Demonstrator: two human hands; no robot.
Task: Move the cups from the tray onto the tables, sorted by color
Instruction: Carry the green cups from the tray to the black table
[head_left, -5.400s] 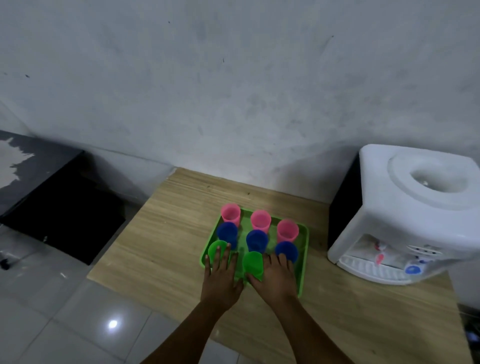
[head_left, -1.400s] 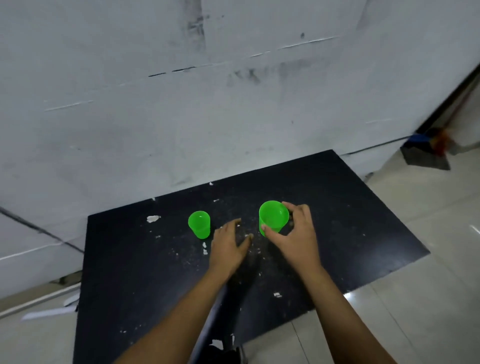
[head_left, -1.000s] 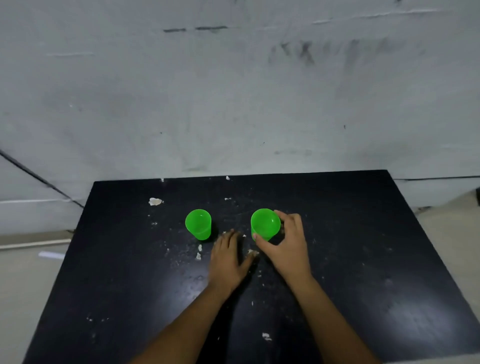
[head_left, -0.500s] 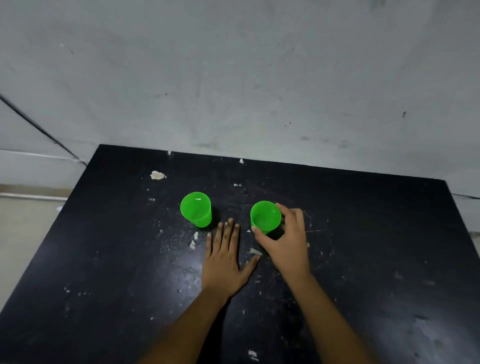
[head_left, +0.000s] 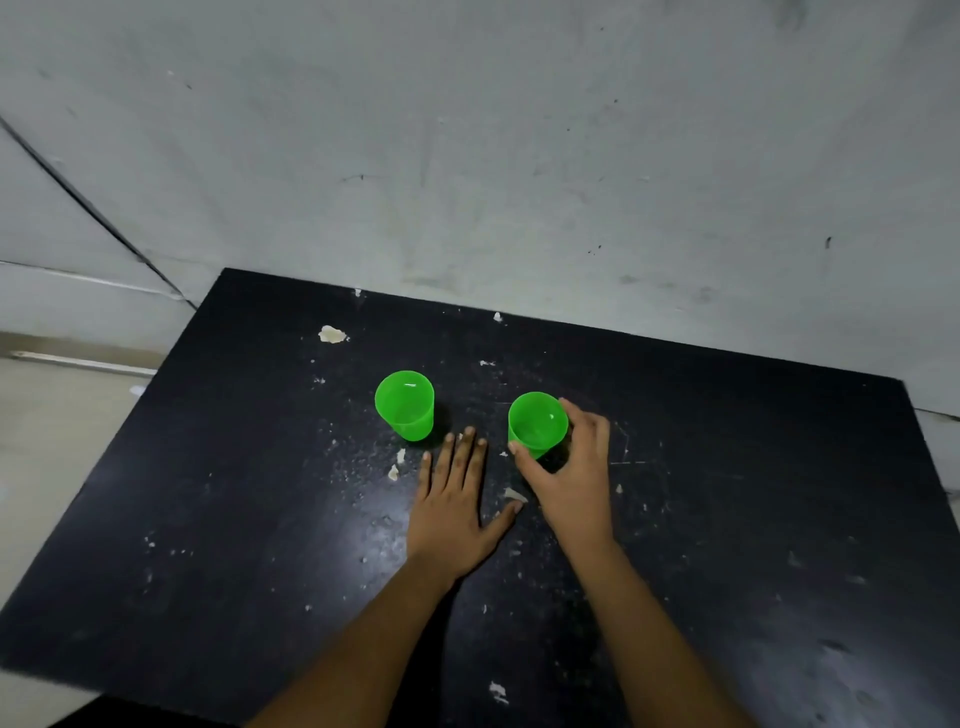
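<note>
Two green cups stand upright on a black table. The left green cup stands free. My left hand lies flat on the table just below it, fingers apart, holding nothing. The right green cup rests on the table with my right hand wrapped around its side, thumb on the near side and fingers on the right. The tray and the other cups are out of view.
The black table carries scattered white flakes and crumbs. A grey wall rises right behind its far edge. Pale floor shows to the left of the table.
Earlier both hands were at the green tray on a wooden table. In the last second only the view has shifted; my right hand stays on the right green cup and the left hand stays flat.
</note>
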